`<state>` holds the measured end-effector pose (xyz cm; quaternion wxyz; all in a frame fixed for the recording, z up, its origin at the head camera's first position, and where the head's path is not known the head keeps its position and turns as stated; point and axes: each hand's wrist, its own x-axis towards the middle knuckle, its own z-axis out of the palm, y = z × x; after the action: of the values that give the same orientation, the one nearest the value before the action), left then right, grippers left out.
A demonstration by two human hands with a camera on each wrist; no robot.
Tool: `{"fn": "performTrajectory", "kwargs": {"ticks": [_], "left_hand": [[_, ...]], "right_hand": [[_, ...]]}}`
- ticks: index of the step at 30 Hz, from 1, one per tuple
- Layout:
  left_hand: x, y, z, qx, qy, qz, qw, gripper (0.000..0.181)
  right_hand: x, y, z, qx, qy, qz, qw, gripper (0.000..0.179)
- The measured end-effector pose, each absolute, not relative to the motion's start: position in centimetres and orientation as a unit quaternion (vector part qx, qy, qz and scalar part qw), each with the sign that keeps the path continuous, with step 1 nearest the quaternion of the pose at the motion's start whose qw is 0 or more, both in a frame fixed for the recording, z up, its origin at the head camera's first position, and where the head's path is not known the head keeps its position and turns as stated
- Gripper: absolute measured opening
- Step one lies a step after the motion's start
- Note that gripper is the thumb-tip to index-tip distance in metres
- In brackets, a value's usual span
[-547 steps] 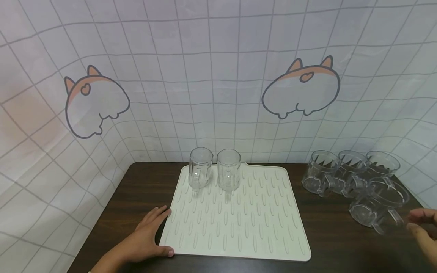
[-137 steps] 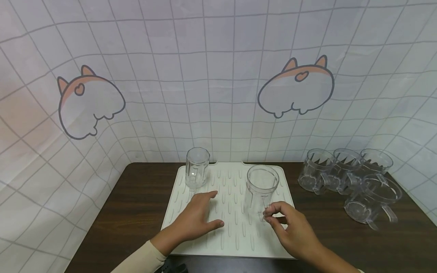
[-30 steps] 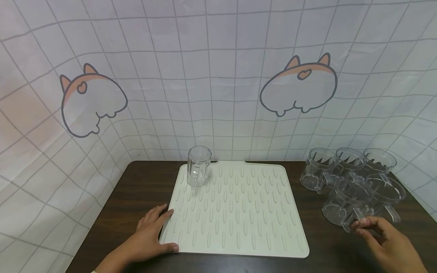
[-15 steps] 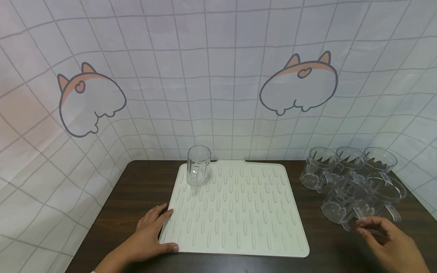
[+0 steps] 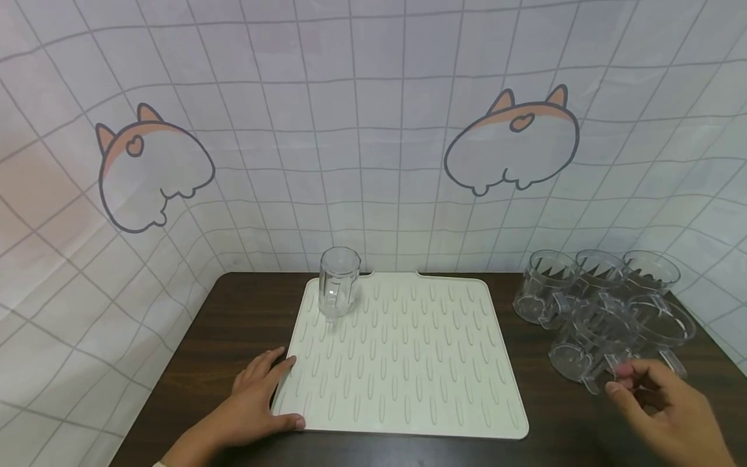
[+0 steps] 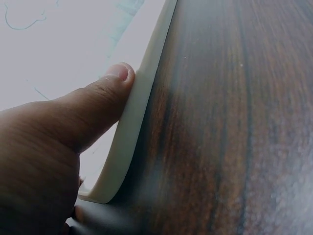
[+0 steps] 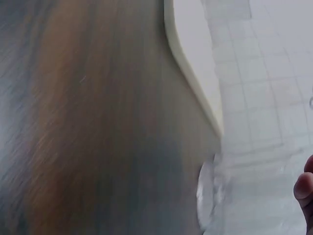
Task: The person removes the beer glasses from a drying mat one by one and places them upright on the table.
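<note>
My left hand point(image 5: 248, 405) rests at the front left corner of a white ribbed drying mat point(image 5: 408, 363), fingers along its left edge. In the left wrist view, the thumb point(image 6: 110, 85) lies on the mat's rim. A clear mug with a handle point(image 5: 340, 282) stands at the mat's back left. On the right, my right hand point(image 5: 671, 405) is beside the handle of a clear mug point(image 5: 574, 353), thumb and fingers slightly parted. In the right wrist view, fingertips point(image 7: 304, 186) show at the right edge, apart from a blurred clear mug point(image 7: 208, 196).
Several more clear mugs stand close together on the dark wooden table point(image 5: 245, 311) at the right, including one at the back left of the group point(image 5: 545, 288) and one by my right hand point(image 5: 665, 324). A white grid-patterned curtain point(image 5: 373, 162) rises behind the table.
Earlier two mugs stood on the mat; my right hand has carried one across to the group at the right. Since half a second ago its fingers have come off the handle. My left hand stays still.
</note>
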<state>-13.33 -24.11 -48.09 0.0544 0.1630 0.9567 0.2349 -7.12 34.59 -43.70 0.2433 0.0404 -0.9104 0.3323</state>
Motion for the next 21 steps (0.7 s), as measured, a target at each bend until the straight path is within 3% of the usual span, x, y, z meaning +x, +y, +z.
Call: {"fn": "performTrajectory", "kwargs": {"ticks": [9, 21], "left_hand": [[-13.3, -24.0, -47.7, 0.165, 0.956, 0.236, 0.056, 0.113], [-13.2, -24.1, -47.3, 0.167, 0.958, 0.226, 0.06, 0.113]], "right_hand": [[-8.9, 31.8, -42.4, 0.146, -0.88, 0.371, 0.256, 0.035], [-12.1, 26.6, -42.2, 0.21, -0.877, 0.385, 0.193, 0.035]]}}
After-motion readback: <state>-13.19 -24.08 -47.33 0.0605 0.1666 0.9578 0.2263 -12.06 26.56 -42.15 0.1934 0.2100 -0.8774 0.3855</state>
